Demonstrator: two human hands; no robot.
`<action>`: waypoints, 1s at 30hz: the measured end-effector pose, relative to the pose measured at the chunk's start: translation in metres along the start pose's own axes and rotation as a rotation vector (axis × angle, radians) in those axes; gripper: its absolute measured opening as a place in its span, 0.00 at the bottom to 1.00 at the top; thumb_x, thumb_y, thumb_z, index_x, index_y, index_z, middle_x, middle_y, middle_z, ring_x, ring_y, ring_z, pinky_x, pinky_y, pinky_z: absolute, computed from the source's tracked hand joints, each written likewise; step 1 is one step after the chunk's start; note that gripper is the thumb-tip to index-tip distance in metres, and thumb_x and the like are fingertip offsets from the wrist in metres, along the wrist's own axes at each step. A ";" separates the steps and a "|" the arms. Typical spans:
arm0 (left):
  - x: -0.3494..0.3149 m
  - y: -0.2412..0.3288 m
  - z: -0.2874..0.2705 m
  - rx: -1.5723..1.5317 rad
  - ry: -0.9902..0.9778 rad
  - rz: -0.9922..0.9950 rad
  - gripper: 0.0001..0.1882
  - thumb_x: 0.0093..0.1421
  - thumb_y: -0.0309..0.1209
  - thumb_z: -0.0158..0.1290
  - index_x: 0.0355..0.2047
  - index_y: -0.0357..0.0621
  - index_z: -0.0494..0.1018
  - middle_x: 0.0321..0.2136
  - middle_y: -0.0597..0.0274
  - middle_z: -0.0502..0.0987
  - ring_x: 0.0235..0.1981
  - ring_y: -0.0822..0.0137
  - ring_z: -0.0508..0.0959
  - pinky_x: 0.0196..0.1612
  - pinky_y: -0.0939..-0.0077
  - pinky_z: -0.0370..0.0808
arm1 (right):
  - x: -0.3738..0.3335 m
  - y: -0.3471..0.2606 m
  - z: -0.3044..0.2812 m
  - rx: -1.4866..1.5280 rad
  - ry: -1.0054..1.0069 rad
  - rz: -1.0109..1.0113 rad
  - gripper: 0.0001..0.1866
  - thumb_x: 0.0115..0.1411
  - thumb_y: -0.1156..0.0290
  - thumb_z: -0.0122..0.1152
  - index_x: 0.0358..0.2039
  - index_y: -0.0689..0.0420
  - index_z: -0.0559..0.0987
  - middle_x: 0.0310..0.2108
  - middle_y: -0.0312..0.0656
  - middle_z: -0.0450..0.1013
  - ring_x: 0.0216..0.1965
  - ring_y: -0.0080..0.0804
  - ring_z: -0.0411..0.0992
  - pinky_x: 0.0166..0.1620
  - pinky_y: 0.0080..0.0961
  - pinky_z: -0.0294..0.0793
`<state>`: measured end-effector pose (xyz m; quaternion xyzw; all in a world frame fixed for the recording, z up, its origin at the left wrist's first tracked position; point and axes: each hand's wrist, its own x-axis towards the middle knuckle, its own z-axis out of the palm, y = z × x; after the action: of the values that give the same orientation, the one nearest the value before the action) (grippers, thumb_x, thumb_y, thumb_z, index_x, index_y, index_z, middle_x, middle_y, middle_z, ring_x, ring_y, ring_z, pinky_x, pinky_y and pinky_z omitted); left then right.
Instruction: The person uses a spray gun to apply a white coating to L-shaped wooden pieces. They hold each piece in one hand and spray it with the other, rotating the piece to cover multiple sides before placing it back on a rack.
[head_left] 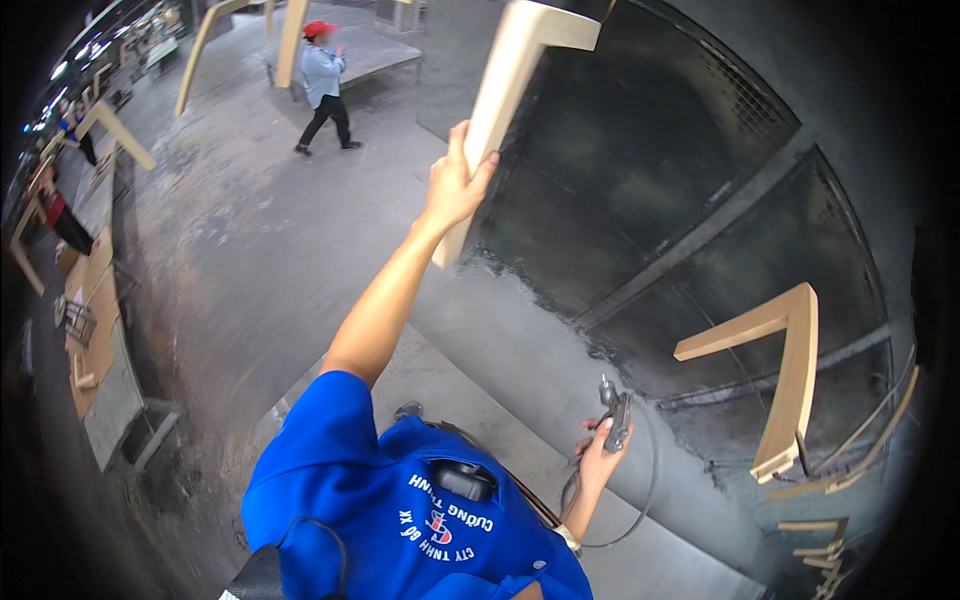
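Note:
My left hand (pixel 460 188) is raised at arm's length and closed around the lower leg of a pale wooden L-shaped furniture part (pixel 500 90). The short arm of that part points right at the top of the view. Lower down on the right, my right hand (pixel 598 455) is wrapped around a dark spray gun (pixel 618 424), its nozzle pointing up and away from me. A thin hose (pixel 652 490) loops beside it. Farther right hangs a second bent wooden part (pixel 797 370), apart from both hands.
Dark, stained booth panels (pixel 640 150) rise on the right. More wooden parts (pixel 815 540) hang at lower right. A long workbench (pixel 110 385) runs along the left. One person in a red cap (pixel 322 75) walks at the back; others stand far left.

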<state>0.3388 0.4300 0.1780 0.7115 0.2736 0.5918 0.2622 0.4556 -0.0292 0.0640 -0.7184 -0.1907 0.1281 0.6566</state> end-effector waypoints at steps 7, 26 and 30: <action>0.004 0.048 -0.003 -1.030 -0.293 -0.658 0.18 0.75 0.41 0.47 0.55 0.48 0.56 0.27 0.46 0.78 0.20 0.53 0.82 0.22 0.62 0.82 | 0.052 -0.117 0.059 -0.035 -0.033 -0.582 0.43 0.68 0.39 0.62 0.70 0.61 0.69 0.31 0.40 0.78 0.20 0.11 0.64 0.22 0.13 0.58; 0.076 -0.068 0.030 -0.380 -0.415 0.035 0.23 0.67 0.31 0.63 0.57 0.40 0.65 0.29 0.62 0.77 0.28 0.72 0.79 0.33 0.75 0.78 | 0.060 -0.212 0.089 0.116 0.040 -0.597 0.47 0.66 0.38 0.64 0.65 0.72 0.70 0.30 0.45 0.77 0.17 0.15 0.60 0.22 0.18 0.56; 0.088 -0.098 0.032 -0.368 -0.449 0.015 0.28 0.66 0.32 0.64 0.63 0.43 0.66 0.44 0.54 0.84 0.44 0.68 0.82 0.48 0.71 0.78 | 0.026 -0.258 0.100 -0.055 0.067 -0.730 0.57 0.58 0.28 0.65 0.59 0.78 0.73 0.31 0.50 0.79 0.19 0.22 0.68 0.21 0.19 0.56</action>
<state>0.3756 0.5597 0.1665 0.7672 0.0912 0.4610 0.4365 0.4078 0.0884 0.3111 -0.6241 -0.4162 -0.1435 0.6455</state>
